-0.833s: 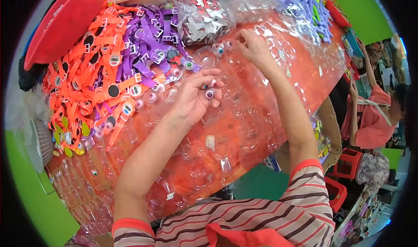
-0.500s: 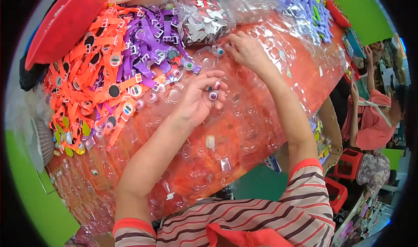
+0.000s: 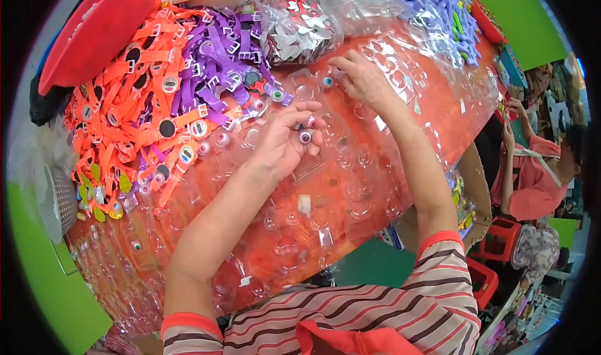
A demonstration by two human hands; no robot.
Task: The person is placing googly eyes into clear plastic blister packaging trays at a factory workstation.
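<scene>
My left hand (image 3: 285,139) is half curled, palm up, around small eyeball toys (image 3: 305,137) with a purple iris and pinkish-white body. My right hand (image 3: 363,82) is bent over the clear plastic blister sheets, its fingertips slightly apart. Just left of those fingertips a blue-iris eyeball (image 3: 327,81) sits in a clear blister. Close by, a green-iris eyeball (image 3: 278,96) and a red one (image 3: 258,105) lie at the edge of the purple toy watches (image 3: 216,64). Clear blister sheets (image 3: 332,192) cover much of the red tabletop.
Orange toy watches (image 3: 150,98) are heaped at the left, below a red basin (image 3: 97,32). A clear bag of red and white pieces (image 3: 300,32) stands at the back. Lilac toys (image 3: 438,17) lie back right. A co-worker (image 3: 532,167) sits beyond the right table edge.
The view has shifted slightly. My right hand has drawn a little to the right and nearer, away from the blue-iris eyeball. My left hand keeps its eyeballs and has barely moved.
</scene>
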